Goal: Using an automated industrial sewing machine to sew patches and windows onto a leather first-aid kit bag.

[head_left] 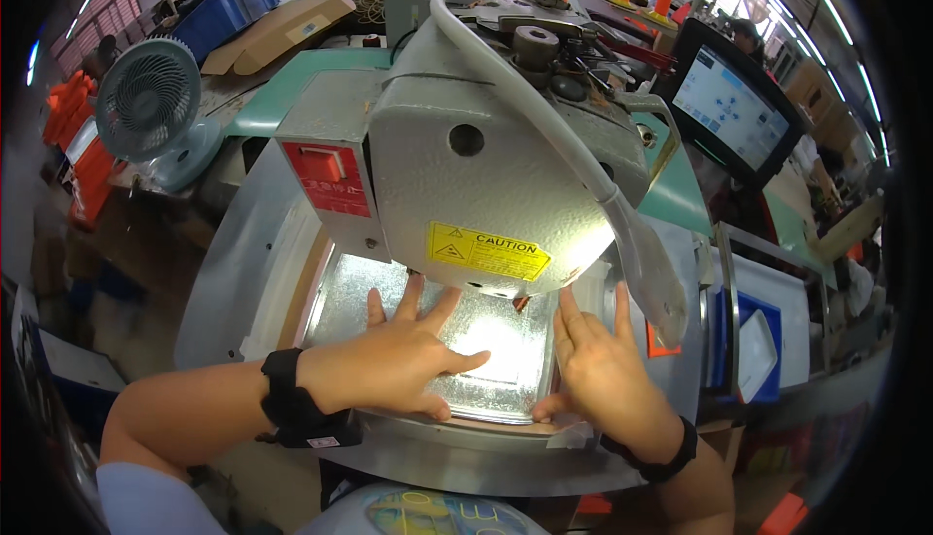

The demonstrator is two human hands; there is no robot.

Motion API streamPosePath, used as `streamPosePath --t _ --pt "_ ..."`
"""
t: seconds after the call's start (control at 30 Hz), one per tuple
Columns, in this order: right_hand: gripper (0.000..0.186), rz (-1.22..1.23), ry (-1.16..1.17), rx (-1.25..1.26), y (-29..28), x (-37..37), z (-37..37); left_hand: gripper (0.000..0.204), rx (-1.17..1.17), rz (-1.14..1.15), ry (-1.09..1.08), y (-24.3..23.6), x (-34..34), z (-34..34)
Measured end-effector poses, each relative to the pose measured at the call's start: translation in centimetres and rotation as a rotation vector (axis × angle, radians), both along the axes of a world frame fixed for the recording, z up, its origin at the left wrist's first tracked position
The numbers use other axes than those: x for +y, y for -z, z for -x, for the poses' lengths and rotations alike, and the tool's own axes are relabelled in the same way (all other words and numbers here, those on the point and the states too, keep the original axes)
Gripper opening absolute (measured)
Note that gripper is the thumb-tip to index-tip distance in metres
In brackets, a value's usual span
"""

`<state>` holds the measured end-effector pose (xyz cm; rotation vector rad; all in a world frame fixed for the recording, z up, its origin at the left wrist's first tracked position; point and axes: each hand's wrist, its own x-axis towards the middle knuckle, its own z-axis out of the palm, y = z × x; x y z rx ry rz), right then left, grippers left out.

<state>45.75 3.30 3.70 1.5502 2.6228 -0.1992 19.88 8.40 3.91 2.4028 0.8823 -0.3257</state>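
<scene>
Shiny metal sheet [491, 384] lay partly beneath the machine head [486, 175], under the left hand [394, 355], fingers splayed, and just left of the outstretched right hand [598, 365], neither visibly gripping anything.

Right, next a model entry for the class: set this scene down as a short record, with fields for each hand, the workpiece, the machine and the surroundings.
left hand: fingers spread over the silvery panel
right hand: at the panel's right edge, thumb by its near right corner
workpiece: flat panel, bright glare at its middle
machine: grey machine head above the panel's far part, with a yellow caution label
left surroundings: desk fan
right surroundings: lit screen
</scene>
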Motion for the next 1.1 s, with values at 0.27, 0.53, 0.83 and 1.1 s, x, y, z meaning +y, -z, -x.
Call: streamPosePath --t 0.27,0.53,0.83,1.1 --pt "0.117 -0.1 0.004 -0.148 0.1 -0.1 0.8 0.07 -0.003 0.042 -0.053 -0.2 -0.1 -0.4" --pt "0.119 -0.15 0.013 -0.165 0.0 -0.5 0.8 0.075 -0.017 0.038 -0.054 0.0 -0.1 -0.2" --pt "0.119 -0.021 0.066 -0.113 -0.7 -0.4 0.9 0.071 -0.023 0.022 -0.018 -0.1 0.0 0.1" --pt "0.117 -0.025 0.028 -0.095 -0.3 -0.1 0.9 0.071 -0.033 0.036 -0.019 0.1 0.2 0.9"
